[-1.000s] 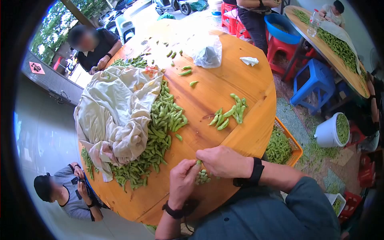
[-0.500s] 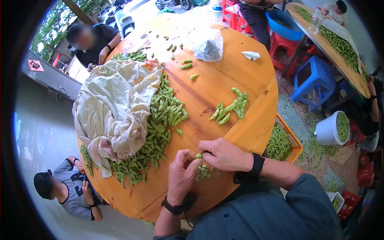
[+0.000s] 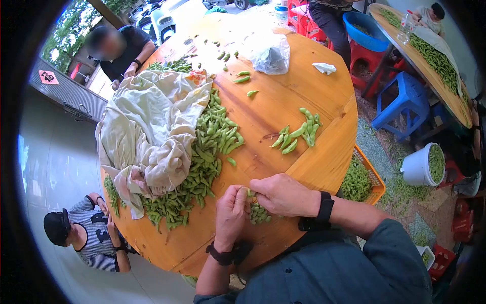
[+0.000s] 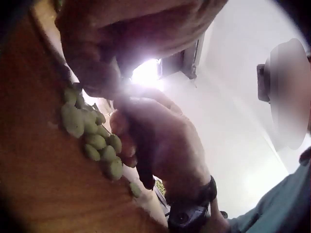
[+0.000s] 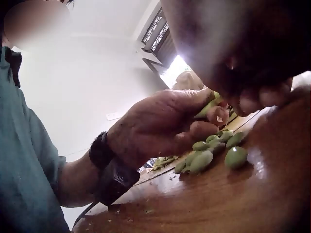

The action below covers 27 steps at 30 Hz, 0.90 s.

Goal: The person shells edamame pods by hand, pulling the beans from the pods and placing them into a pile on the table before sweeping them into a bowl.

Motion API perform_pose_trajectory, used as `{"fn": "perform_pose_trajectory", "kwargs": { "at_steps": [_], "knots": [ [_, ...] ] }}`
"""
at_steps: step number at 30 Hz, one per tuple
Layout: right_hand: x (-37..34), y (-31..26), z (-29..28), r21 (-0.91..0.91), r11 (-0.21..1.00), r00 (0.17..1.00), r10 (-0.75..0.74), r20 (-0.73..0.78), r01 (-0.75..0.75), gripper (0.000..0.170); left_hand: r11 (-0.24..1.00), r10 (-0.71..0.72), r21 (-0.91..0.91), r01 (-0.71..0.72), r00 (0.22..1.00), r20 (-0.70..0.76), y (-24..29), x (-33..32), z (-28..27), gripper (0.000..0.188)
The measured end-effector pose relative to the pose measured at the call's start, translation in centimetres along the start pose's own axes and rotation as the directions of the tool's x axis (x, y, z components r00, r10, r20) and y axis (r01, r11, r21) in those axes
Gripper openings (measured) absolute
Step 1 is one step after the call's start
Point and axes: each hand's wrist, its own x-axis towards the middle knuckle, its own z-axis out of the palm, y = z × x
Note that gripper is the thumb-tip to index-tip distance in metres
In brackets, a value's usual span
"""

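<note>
Close together over the near edge of the round wooden table (image 3: 283, 167), both hands work on one green soybean pod (image 5: 208, 106). My left hand (image 3: 231, 215) pinches the pod between thumb and fingers, which cover most of it. From the other side, the curled fingers of my right hand (image 3: 286, 195) grip at the pod's end. Just beneath the hands lies a small pile of shelled green soybeans (image 3: 259, 215), seen close up in both wrist views. One loose soybean (image 5: 236, 158) sits beside the pile in the right wrist view.
Left of the hands, a heap of soybean pods (image 3: 202, 162) is partly covered by a pale cloth (image 3: 152, 121). Several pods (image 3: 298, 133) lie farther in, near a plastic bag (image 3: 271, 58). An orange basket (image 3: 372, 177) of pods stands right of the table. Two people sit across and left.
The pod showed more plainly between the fingertips half a second ago; now the fingers hide more of it. The hands have drawn closer together, and the head view has shifted slightly.
</note>
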Motion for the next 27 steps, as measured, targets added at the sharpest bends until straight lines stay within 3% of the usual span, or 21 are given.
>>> {"fn": "perform_pose_trajectory", "kwargs": {
  "at_steps": [2, 6, 9, 11, 15, 21, 23, 27],
  "knots": [
    [0.0, 0.0, 0.1, -0.019, 1.0, 1.0, -0.018, 0.023, 0.019, 0.012, 0.982, 0.03, 0.186, -0.019, 0.998, -0.053, 0.7, 0.0, 0.4, 0.021],
    [0.1, -0.3, 0.2, -0.06, 0.994, 0.995, 0.089, 0.036, -0.086, 0.015, 0.996, -0.03, 0.081, 0.036, 0.997, -0.073, 0.3, 0.0, 0.2, 0.02],
    [0.3, -0.7, -0.1, -0.102, 0.989, 0.994, 0.111, 0.017, -0.108, 0.017, 0.986, 0.074, 0.156, -0.056, 0.991, -0.115, -0.4, -0.1, -0.2, 0.016],
    [0.4, -0.7, -0.2, -0.122, 0.992, 0.999, 0.045, 0.022, -0.042, 0.018, 1.0, -0.008, -0.02, 0.007, 0.998, -0.059, 0.1, -0.3, -0.3, 0.012],
    [0.5, -0.5, 0.3, -0.127, 0.992, 0.999, 0.003, 0.036, 0.002, 0.017, 0.997, -0.037, -0.077, 0.033, 0.998, -0.052, 0.7, -0.9, -0.1, 0.013],
    [0.5, -0.3, 0.7, -0.191, 0.982, 1.0, 0.015, 0.011, -0.013, 0.016, 0.977, 0.161, 0.168, -0.134, 0.975, -0.155, -0.8, -0.7, -0.5, 0.011],
    [0.3, 0.1, 0.7, -0.218, 0.972, 0.994, 0.098, 0.055, -0.084, 0.018, 0.994, 0.108, 0.044, -0.1, 0.969, -0.22, -0.7, -0.6, -0.8, 0.011],
    [0.2, -0.6, 0.1, -0.152, 0.984, 0.994, 0.101, 0.041, -0.093, 0.022, 0.992, 0.044, -0.111, -0.062, 0.987, -0.155, -0.3, -0.7, -0.9, 0.012]
  ]
}}
